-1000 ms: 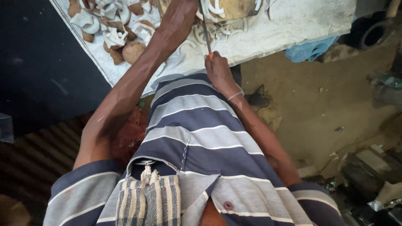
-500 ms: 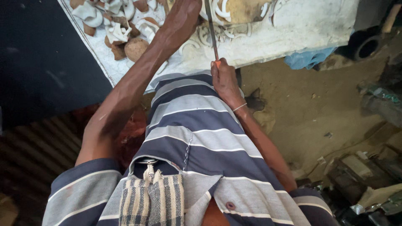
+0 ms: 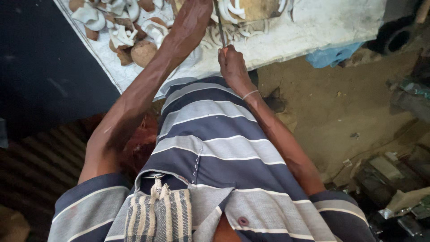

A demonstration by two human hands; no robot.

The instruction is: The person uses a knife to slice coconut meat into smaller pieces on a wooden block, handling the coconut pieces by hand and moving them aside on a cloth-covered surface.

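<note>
Head view, looking down the person's striped shirt (image 3: 210, 148). The right hand (image 3: 233, 62) has its fingers wrapped tight around the handle of a thin metal blade (image 3: 219, 27), which points away toward the far edge. The left hand (image 3: 192, 20) reaches to the same spot; its fingers run out of view at the top, so their state cannot be told. The blade lies over a white sheet (image 3: 313, 31) strewn with coconut shell pieces (image 3: 143, 51) and white coconut strips (image 3: 228, 9). Risk, as a judgement: the blade works close beside the left hand, so a slip on hard shell could cut it. Loose shell pieces crowd the far left; a blue cloth (image 3: 331, 56) and dark clutter (image 3: 394, 179) lie on the dirt floor (image 3: 340, 107) at right.
</note>
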